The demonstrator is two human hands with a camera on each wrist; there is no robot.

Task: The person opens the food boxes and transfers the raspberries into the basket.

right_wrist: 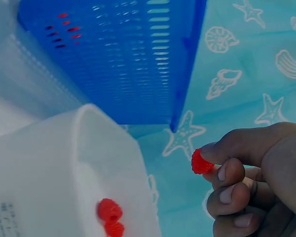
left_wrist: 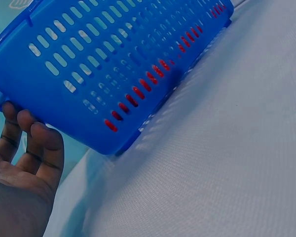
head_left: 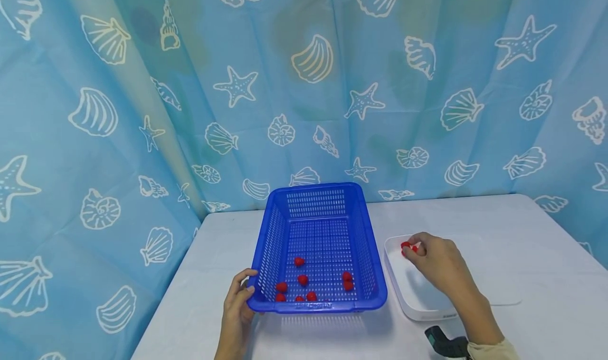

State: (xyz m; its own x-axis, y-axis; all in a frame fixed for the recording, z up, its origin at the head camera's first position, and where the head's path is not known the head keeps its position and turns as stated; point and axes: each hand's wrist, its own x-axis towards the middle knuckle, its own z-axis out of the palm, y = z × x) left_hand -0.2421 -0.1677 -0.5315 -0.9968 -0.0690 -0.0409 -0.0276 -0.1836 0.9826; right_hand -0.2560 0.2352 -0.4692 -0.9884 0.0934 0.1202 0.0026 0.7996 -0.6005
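Observation:
A blue plastic basket [head_left: 319, 307] with slotted walls stands mid-table, with several red raspberries [head_left: 302, 280] scattered over its near half. My left hand [head_left: 237, 302] holds the rim at its near left corner; in the left wrist view the fingers [left_wrist: 47, 136] curl up to the rim. Between thumb and fingers my right hand [head_left: 439, 262] pinches a raspberry [right_wrist: 201, 161]. That hand is over the far left part of a shallow white container [head_left: 420, 291]. Two more raspberries [right_wrist: 110, 211] lie inside the container, as the right wrist view shows.
The container stands just right of the basket on a white-covered table [head_left: 551, 254]. A flat, pale lid-like edge [head_left: 505, 302] shows to its right. Behind the table hangs a blue curtain [head_left: 285, 101] with shell and starfish prints. A black strap-like device [head_left: 446, 343] sits by my right wrist.

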